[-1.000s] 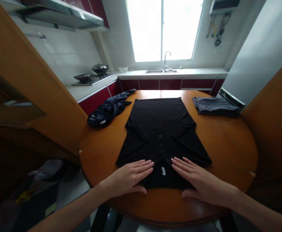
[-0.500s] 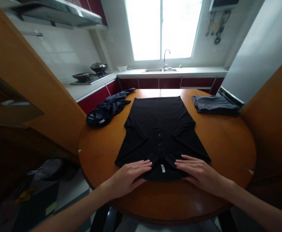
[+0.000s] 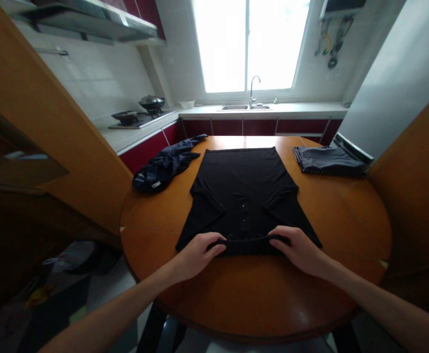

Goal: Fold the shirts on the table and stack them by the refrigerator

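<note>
A black button-front shirt (image 3: 246, 191) lies spread flat on the round wooden table (image 3: 339, 230), collar end towards me. My left hand (image 3: 196, 252) grips the shirt's near edge on the left, fingers curled over the cloth. My right hand (image 3: 299, 247) grips the same edge on the right. Between the hands the near edge is rolled over away from me into a thick fold, hiding the collar and its white label.
A crumpled dark blue garment (image 3: 165, 166) lies at the table's far left. A folded grey garment (image 3: 328, 161) sits at the far right. Behind are a counter with a sink (image 3: 246, 107), a stove with pans (image 3: 141, 115) and wooden panels either side.
My hands went from lying flat on the collar end to gripping it. They moved away from me, turning the near edge over onto the shirt.
</note>
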### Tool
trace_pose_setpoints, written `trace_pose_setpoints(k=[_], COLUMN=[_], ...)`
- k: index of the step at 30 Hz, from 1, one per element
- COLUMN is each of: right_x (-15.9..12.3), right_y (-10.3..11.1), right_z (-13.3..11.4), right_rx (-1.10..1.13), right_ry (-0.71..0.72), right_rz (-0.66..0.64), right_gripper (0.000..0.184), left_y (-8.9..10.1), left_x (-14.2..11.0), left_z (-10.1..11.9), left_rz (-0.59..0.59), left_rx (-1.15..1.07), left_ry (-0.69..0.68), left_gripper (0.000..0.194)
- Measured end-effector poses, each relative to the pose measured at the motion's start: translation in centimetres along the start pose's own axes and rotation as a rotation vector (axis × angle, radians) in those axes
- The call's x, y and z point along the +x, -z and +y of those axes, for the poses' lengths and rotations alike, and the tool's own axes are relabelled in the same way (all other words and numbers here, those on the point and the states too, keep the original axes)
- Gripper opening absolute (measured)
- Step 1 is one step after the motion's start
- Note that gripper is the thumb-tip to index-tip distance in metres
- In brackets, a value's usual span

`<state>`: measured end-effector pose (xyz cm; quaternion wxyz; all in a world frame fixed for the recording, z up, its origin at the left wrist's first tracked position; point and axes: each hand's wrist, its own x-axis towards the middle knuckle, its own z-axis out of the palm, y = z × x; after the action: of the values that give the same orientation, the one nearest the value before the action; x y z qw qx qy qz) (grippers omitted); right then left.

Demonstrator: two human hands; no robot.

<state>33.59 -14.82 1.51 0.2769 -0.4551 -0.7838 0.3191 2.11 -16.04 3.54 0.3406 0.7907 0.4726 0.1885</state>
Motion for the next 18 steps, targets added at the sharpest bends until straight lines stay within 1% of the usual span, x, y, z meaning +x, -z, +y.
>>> trace_pose_setpoints(k=[2,4,9,11,13,15,16,18], right_x=[0.6,1.2,2.0,2.0,1.9,1.7,1.6,1.4], right_y=[-0.1,-0.1,-0.4,-0.6,-0.7,-0.9,-0.9,-0.9], right_z=[0.4,0.9,1.4,1.6,1.7,1.8,1.8,1.4], right_rx=[0.008,-0.012,-0.184,-0.267,-0.338,-0.412,-0.451,-0.518], right_ry=[-0.033,-0.052,-0.109,-0.141,-0.158,-0.143,-0.116,-0.018], right_rz=[0.01,0.014,0.064,0.07,0.078,0.115,0.147,0.22], right_gripper=[0.022,0.026,0.028,0.028,0.027,0.028,0.028,0.025], left_y=[0.1,0.0,-0.9,-1.2,-1.3,-1.3,-1.3,-1.3], left_x=[0.7,1.4,2.4,2.5,2.6,2.5,2.5,2.4], left_z=[-0.2,-0.5,-1.8,-2.1,-2.2,-2.1,-2.0,-1.6], left_rz=[0.013,0.047,0.2,0.209,0.188,0.189,0.21,0.274], left_rx=[-0.006,0.001,0.187,0.227,0.237,0.279,0.321,0.432], left_ry=[0.048,0.064,0.031,0.034,0.055,0.068,0.061,-0.008], left_gripper=[0.026,0.027,0.028,0.029,0.032,0.035,0.036,0.035])
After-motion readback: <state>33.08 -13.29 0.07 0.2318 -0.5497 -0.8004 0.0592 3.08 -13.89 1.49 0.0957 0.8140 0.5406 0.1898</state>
